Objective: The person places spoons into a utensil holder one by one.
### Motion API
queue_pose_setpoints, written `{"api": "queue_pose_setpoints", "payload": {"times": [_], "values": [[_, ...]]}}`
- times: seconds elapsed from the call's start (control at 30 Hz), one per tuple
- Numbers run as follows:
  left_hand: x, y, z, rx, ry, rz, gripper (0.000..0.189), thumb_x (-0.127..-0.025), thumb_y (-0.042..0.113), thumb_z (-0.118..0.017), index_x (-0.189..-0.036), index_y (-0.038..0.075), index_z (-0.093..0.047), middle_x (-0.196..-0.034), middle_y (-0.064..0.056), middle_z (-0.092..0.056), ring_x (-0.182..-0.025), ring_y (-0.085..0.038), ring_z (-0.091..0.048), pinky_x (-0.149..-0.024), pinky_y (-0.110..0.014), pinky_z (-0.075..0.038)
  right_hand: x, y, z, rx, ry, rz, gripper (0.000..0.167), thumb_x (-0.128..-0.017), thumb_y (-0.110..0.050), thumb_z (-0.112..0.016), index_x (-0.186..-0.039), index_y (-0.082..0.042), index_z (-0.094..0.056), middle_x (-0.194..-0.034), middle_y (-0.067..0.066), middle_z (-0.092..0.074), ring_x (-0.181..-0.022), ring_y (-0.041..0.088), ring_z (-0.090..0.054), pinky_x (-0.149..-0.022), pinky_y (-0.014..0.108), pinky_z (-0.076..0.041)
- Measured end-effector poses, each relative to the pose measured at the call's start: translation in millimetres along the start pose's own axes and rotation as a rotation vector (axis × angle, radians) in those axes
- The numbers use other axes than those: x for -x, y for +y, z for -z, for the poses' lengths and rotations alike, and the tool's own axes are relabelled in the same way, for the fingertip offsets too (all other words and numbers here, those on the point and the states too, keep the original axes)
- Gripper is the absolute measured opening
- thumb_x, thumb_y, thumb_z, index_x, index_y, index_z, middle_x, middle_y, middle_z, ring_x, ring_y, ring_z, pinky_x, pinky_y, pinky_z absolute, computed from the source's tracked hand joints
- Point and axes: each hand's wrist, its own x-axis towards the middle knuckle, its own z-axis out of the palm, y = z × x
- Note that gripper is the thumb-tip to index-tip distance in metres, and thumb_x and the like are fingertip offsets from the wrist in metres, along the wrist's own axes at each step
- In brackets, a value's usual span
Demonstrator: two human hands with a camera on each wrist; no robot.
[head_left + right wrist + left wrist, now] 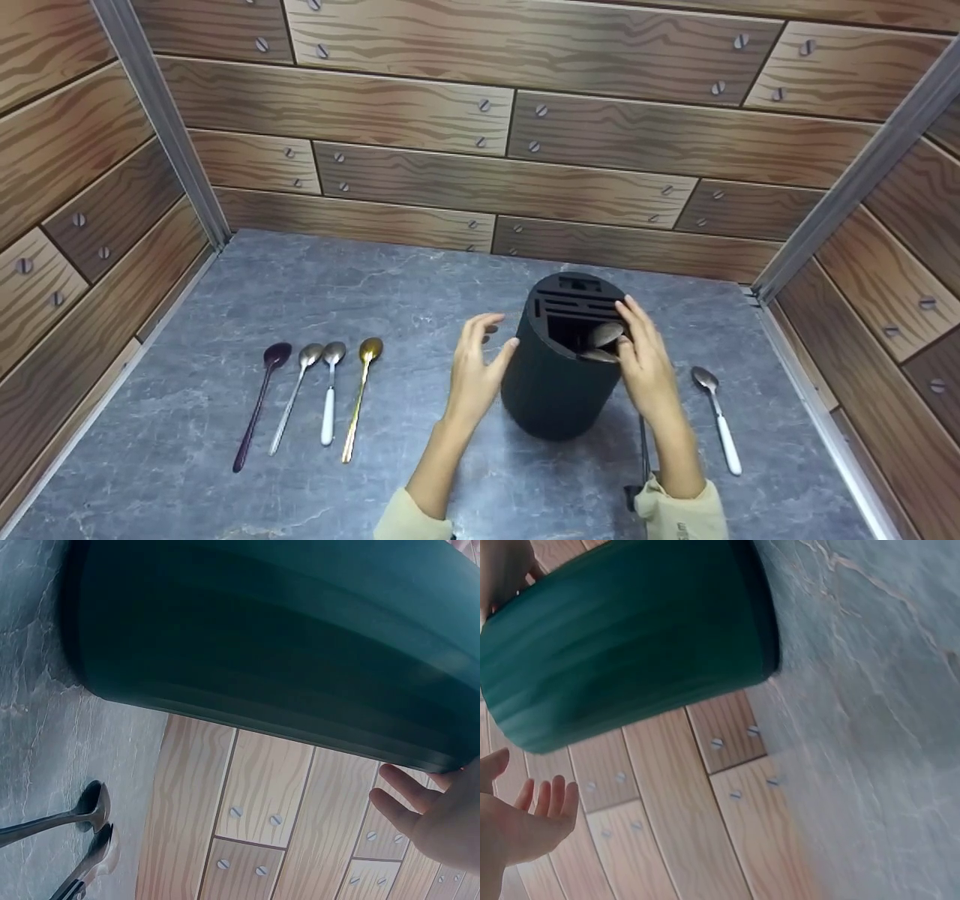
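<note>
A dark green cylindrical utensil holder (559, 397) with a slotted black top stands upright on the table. Two spoon heads (606, 334) show in its large front opening. My right hand (651, 371) rests at the holder's right rim, the thumb close beside those spoon heads. In the right wrist view two fingers of the right hand (442, 814) reach out beside the holder's wall (262, 652). To the left of the holder, my left hand (476, 371) is raised with fingers loosely bent, holding nothing. A gap separates the left hand (532, 829) from the holder (630, 637) in the left wrist view.
On the left lie a purple spoon (257, 405), a silver spoon (296, 397), a white-handled spoon (328, 405) and a gold spoon (362, 397). Another white-handled spoon (720, 424) lies at right. A dark handle (643, 450) shows beside the right forearm. Wood-patterned walls (487, 165) enclose the table.
</note>
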Motion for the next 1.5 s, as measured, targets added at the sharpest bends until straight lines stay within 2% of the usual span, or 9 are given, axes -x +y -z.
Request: {"api": "queue_pose_setpoints", "payload": {"times": [0.3,0.53,0.67,0.8,0.93,1.17,1.37,1.5], "values": [[4.0,-14.2,15.9,-0.047,0.034,0.08,0.03,-0.086,0.007,-0.063,-0.113,-0.002,-0.054,-0.113,-0.013,-0.052,-0.1,-0.031,-0.052,-0.088,-0.043,-0.043,0.0,0,1,0.007,-0.006,-0.008,0.046,-0.09,-0.005,-0.042,-0.135,-0.004,-0.043,-0.143,0.011,-0.034,-0.128,0.032,-0.03,-0.101,0.052,-0.024],[9.1,-24.4,27.1,-0.121,0.06,0.179,0.03,-0.085,0.006,-0.064,-0.113,-0.001,-0.054,-0.112,-0.013,-0.051,-0.099,-0.03,-0.053,-0.086,-0.041,-0.043,1.2,1,0,0.003,-0.003,-0.007,0.046,-0.09,-0.005,-0.041,-0.136,-0.005,-0.043,-0.143,0.011,-0.034,-0.128,0.032,-0.031,-0.101,0.052,-0.025],[11.5,-31.6,33.6,-0.168,0.109,0.235,0.03,-0.084,0.005,-0.065,-0.111,0.0,-0.056,-0.111,-0.012,-0.053,-0.098,-0.029,-0.054,-0.084,-0.04,-0.045,1.7,1,0,0.0,-0.006,-0.008,0.046,-0.09,-0.005,-0.041,-0.136,-0.005,-0.042,-0.143,0.01,-0.034,-0.128,0.032,-0.03,-0.101,0.052,-0.024],[14.2,-39.9,39.4,-0.219,0.178,0.258,0.028,-0.081,0.003,-0.067,-0.107,-0.001,-0.058,-0.106,-0.014,-0.055,-0.094,-0.03,-0.056,-0.08,-0.041,-0.045,1.5,1,0,0.002,-0.012,-0.01,0.046,-0.091,-0.005,-0.041,-0.137,-0.006,-0.042,-0.144,0.01,-0.033,-0.129,0.032,-0.029,-0.101,0.053,-0.024],[17.6,-46.2,44.9,-0.262,0.21,0.306,0.027,-0.079,0.003,-0.068,-0.105,-0.001,-0.059,-0.103,-0.014,-0.056,-0.092,-0.031,-0.056,-0.077,-0.042,-0.045,1.6,1,0,0.005,-0.015,-0.017,0.047,-0.091,-0.005,-0.041,-0.137,-0.006,-0.041,-0.144,0.01,-0.032,-0.129,0.032,-0.028,-0.102,0.053,-0.023],[23.3,-55.5,56.0,-0.376,0.178,0.469,0.029,-0.08,0.008,-0.068,-0.106,0.0,-0.059,-0.105,-0.013,-0.056,-0.093,-0.03,-0.055,-0.074,-0.043,-0.045,2.0,0,-1,0.004,-0.024,-0.032,0.047,-0.091,-0.006,-0.041,-0.138,-0.007,-0.041,-0.145,0.007,-0.031,-0.129,0.031,-0.029,-0.102,0.053,-0.024],[25.6,-67.4,70.2,-0.517,0.156,0.525,0.031,-0.079,0.01,-0.068,-0.108,0.0,-0.059,-0.109,-0.019,-0.055,-0.101,-0.037,-0.052,-0.081,-0.047,-0.043,1.9,0,-1,0.007,-0.021,-0.028,0.046,-0.091,-0.005,-0.041,-0.137,-0.006,-0.041,-0.145,0.009,-0.032,-0.129,0.032,-0.029,-0.101,0.053,-0.024],[25.7,-74.7,83.0,-0.611,0.138,0.569,0.031,-0.08,0.008,-0.066,-0.109,-0.001,-0.059,-0.11,-0.021,-0.054,-0.101,-0.04,-0.051,-0.077,-0.052,-0.045,1.4,0,-1,0.006,-0.015,-0.024,0.046,-0.091,-0.006,-0.041,-0.137,-0.006,-0.041,-0.144,0.009,-0.032,-0.13,0.031,-0.028,-0.101,0.053,-0.024]]}}
